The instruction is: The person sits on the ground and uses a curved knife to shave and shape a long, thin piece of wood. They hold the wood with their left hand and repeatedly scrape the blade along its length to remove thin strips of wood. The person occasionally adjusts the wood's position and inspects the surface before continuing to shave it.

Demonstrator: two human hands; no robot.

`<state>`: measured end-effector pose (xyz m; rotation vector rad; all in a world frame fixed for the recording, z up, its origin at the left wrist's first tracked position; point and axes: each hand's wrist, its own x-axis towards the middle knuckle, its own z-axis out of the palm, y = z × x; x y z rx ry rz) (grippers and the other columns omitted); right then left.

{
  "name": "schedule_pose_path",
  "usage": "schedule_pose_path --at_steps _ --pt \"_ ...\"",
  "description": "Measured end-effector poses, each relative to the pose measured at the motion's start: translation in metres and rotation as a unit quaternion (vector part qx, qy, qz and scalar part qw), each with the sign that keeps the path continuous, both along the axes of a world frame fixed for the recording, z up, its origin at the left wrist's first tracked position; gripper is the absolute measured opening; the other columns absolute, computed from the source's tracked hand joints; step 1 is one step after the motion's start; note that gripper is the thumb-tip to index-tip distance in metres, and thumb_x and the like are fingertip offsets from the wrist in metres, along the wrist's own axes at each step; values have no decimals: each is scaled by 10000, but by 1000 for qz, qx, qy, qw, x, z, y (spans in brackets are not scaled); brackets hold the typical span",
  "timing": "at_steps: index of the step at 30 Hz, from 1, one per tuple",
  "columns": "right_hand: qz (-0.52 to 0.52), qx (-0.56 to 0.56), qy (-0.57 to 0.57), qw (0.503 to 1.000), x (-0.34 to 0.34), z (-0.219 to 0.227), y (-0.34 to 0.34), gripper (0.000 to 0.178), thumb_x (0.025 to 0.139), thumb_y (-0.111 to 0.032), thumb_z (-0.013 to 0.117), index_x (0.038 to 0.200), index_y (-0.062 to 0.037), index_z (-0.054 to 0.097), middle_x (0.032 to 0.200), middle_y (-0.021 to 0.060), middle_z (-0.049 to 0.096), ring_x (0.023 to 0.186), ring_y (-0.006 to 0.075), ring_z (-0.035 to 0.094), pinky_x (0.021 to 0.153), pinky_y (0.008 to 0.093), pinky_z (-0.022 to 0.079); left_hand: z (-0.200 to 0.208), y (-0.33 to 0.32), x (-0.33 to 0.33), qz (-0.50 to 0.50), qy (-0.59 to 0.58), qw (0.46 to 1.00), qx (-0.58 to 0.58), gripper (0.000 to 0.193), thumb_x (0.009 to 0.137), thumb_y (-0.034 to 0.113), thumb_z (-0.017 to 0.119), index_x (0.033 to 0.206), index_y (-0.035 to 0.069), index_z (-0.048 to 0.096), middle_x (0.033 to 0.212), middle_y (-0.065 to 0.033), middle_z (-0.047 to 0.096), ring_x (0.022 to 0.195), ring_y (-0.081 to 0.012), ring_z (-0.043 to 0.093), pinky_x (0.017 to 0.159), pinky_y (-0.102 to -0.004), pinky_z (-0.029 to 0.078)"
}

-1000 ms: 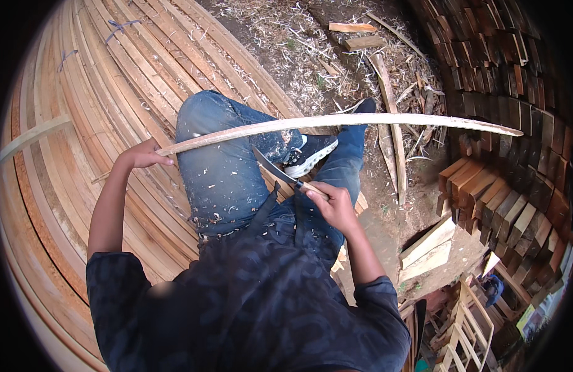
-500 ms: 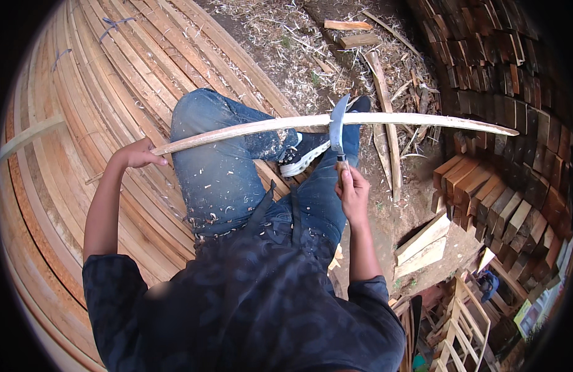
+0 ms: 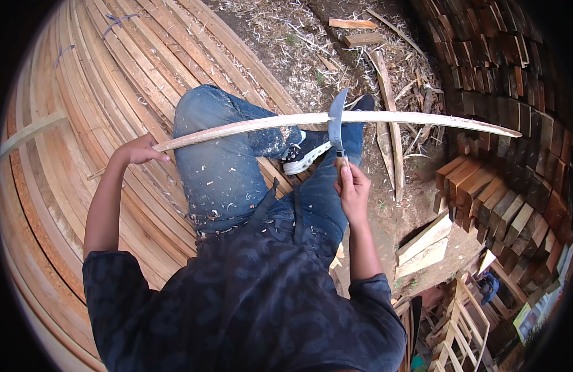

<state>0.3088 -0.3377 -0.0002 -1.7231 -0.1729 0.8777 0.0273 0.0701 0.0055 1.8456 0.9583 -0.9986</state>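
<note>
A long pale wooden strip lies across my raised left thigh and reaches far out to the right. Near its left end, my left hand is closed around it. My right hand grips the wooden handle of a knife with a broad curved blade. That blade crosses the strip at about its middle, tip pointing away from me, and appears to touch the wood. Small shavings cling to my jeans.
Long planks are stacked under and left of me, a blue tie on some. Shavings cover the ground ahead, with loose wood pieces. Stacked wood blocks rise at the right; a wooden frame stands at the lower right.
The knife blade has turned slightly and still crosses the strip near the same spot. Both hands keep their hold, and the strip has hardly moved.
</note>
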Motion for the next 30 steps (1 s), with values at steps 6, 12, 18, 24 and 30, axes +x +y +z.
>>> schedule_pose_path --at_steps 6,12,18,24,30 --pt "-17 19 1 1000 15 -5 0 324 977 -269 446 1025 15 596 599 -41 397 483 22 345 419 183 243 1 1 4 -14 25 1000 -11 496 602 471 760 533 46 512 478 11 426 461 -122 440 427 -304 322" --pt "-101 90 -6 991 20 9 -6 304 966 -250 473 1001 19 610 584 -51 408 495 35 374 441 196 282 0 -3 0 -6 -4 1000 24 498 587 467 763 506 51 503 469 5 430 444 -121 436 413 -299 316" --pt "-123 63 4 990 19 5 -6 308 985 -261 423 1009 -2 588 582 -50 366 478 34 333 429 201 255 6 -3 4 6 -4 1000 1 498 584 475 767 505 48 522 465 7 431 442 -111 434 411 -296 317" --pt "0 13 -55 998 11 14 -6 298 971 -220 453 1015 34 603 628 -32 439 491 34 366 436 201 272 9 -9 6 26 -28 999 -3 499 584 478 764 494 56 513 454 18 404 437 -108 427 418 -301 322" --pt "-2 3 -40 999 9 8 -6 307 978 -246 438 1012 15 595 582 -39 418 480 33 364 432 195 263 11 -8 11 19 -17 1000 -17 512 585 489 765 512 47 518 473 0 434 459 -113 444 437 -303 344"
